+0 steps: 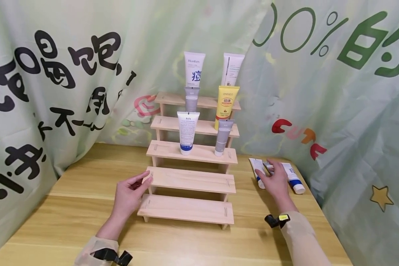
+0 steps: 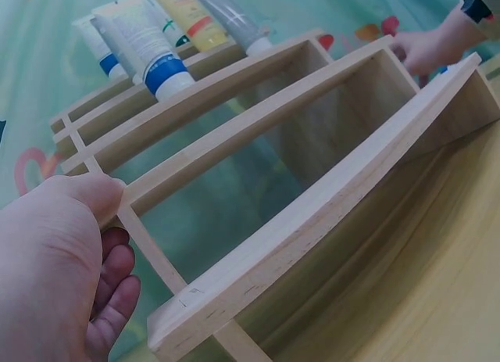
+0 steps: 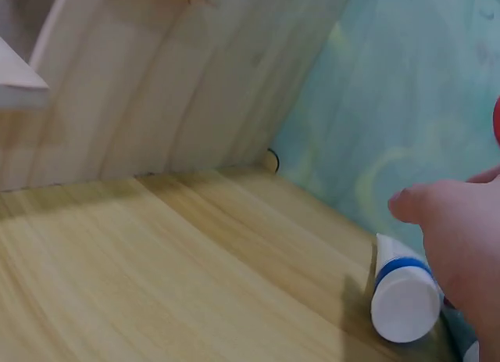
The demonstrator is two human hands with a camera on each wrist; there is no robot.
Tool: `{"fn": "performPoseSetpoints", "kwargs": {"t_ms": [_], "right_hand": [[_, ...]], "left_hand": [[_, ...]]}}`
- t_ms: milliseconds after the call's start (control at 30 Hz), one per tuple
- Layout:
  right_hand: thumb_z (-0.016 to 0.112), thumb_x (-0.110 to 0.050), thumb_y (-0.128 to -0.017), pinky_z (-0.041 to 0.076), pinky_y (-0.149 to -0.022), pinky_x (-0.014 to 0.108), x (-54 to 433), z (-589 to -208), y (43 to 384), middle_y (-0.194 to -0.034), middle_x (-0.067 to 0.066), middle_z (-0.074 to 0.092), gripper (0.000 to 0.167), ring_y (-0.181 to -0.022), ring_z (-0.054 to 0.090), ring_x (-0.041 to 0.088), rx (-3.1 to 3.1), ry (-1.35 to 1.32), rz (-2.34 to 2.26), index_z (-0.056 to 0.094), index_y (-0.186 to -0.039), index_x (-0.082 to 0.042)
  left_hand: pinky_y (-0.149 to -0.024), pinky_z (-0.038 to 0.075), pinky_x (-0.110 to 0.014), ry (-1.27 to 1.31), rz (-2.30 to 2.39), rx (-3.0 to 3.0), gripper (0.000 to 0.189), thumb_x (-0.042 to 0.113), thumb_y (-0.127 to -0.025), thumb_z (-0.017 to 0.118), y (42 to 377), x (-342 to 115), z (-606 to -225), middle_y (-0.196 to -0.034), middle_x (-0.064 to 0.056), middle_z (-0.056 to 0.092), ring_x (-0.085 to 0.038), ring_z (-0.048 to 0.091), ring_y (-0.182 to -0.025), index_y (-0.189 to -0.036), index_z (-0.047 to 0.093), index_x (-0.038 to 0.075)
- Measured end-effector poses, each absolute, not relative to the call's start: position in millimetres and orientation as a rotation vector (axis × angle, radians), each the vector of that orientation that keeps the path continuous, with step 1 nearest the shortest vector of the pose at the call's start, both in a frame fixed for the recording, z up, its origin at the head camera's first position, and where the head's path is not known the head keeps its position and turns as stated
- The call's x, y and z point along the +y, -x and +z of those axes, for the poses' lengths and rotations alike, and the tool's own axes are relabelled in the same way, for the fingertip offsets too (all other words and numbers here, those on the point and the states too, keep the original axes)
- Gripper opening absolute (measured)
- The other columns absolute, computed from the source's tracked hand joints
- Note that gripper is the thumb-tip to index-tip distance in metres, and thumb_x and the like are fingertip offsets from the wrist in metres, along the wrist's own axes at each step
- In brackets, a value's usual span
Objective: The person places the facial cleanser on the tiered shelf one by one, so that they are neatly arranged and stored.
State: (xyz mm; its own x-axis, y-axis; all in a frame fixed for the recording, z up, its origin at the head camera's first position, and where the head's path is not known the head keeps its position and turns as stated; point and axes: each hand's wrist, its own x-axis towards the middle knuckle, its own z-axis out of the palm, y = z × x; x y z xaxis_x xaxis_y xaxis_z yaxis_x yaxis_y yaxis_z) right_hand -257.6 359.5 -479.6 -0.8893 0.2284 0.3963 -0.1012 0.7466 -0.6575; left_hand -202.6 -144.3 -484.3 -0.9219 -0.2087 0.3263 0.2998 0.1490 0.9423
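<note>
My left hand (image 1: 128, 195) grips the left end of a step on a tiered wooden stand (image 1: 191, 180); in the left wrist view its thumb lies on top, with the other fingers curled below. At the right, my right hand (image 1: 277, 183) hovers over squeeze tubes lying on the table, thumb and fingers apart. One white tube (image 1: 257, 171) lies beside its thumb, and another with a blue band (image 1: 294, 179) lies to its right. A greyish tube (image 1: 268, 167) shows partly between thumb and fingers. The right wrist view shows the thumb above a white cap (image 3: 406, 306); the other fingers are mostly hidden.
Upper steps bear upright tubes in two columns: white ones (image 1: 195, 70) (image 1: 232, 68) at the back, a grey (image 1: 191, 99) and a yellow tube (image 1: 227, 101) below, then a white (image 1: 187, 131) and a grey one (image 1: 223, 136). Printed curtains (image 1: 136, 55) hang behind the wooden table (image 1: 86, 214).
</note>
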Motion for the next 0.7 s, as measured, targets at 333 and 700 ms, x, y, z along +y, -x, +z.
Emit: {"fn": "performPoseSetpoints", "kwargs": {"t_ms": [333,700], "right_hand": [[0.081,-0.029,-0.094,0.040,-0.109,0.060,357.0,-492.6,282.8,-0.145,0.035,0.052,0.077,-0.130,0.052,0.049,-2.602,0.303,1.019,0.046,-0.155,0.005],[0.077,-0.021,-0.090,0.041,-0.103,0.062,350.9,-484.8,286.9,-0.136,0.035,0.059,0.071,-0.124,0.055,0.051,-2.705,0.333,0.959,0.052,-0.149,0.010]], "left_hand": [[-0.050,0.036,-0.019,0.111,-1.821,-2.029,0.024,0.009,-0.089,0.088,204.4,-144.1,-486.8,-0.110,-0.008,0.079,-0.007,0.046,-0.060,-0.112,0.083,0.006],[-0.049,0.035,-0.019,0.117,-1.832,-2.018,0.024,0.009,-0.090,0.087,203.1,-142.8,-483.4,-0.106,-0.014,0.079,-0.008,0.045,-0.058,-0.113,0.083,0.004]]}}
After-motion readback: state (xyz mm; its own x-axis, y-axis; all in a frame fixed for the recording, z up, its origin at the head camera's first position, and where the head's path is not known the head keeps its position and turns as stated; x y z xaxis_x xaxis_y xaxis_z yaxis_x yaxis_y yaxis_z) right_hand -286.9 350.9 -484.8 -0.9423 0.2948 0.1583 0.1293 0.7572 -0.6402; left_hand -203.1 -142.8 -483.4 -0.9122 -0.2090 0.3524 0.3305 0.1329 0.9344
